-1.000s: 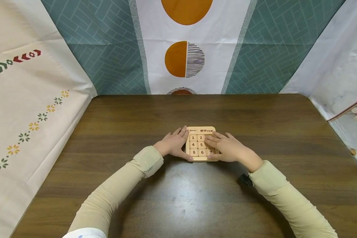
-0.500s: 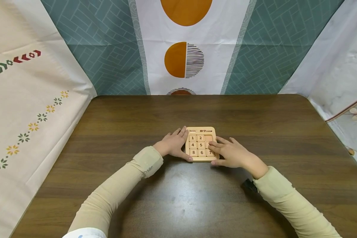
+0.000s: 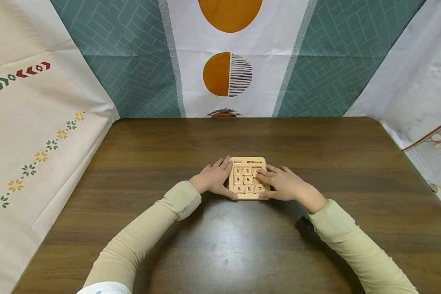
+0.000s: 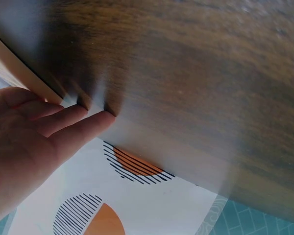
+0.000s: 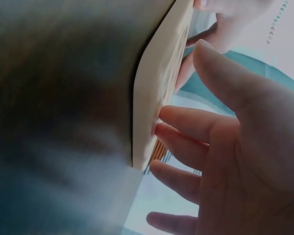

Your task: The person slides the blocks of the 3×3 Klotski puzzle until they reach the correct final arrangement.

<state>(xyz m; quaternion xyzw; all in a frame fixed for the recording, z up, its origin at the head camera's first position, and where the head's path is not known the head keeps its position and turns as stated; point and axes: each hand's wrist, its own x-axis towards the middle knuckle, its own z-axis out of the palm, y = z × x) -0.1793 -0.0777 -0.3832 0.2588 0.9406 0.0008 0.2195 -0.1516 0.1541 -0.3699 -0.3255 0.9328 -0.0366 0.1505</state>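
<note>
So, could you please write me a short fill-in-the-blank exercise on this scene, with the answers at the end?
1. On the puzzle board, just left of the 2 tile, sits number ____.
2. Just right of the 4 tile sits number ____.
3. Between the 8 tile and the 7 tile sits number ____.
4. On the cloth beyond the table, the half-striped circle has its plain half coloured ____.

Missing words: 1; 5; 6; orange.
</note>
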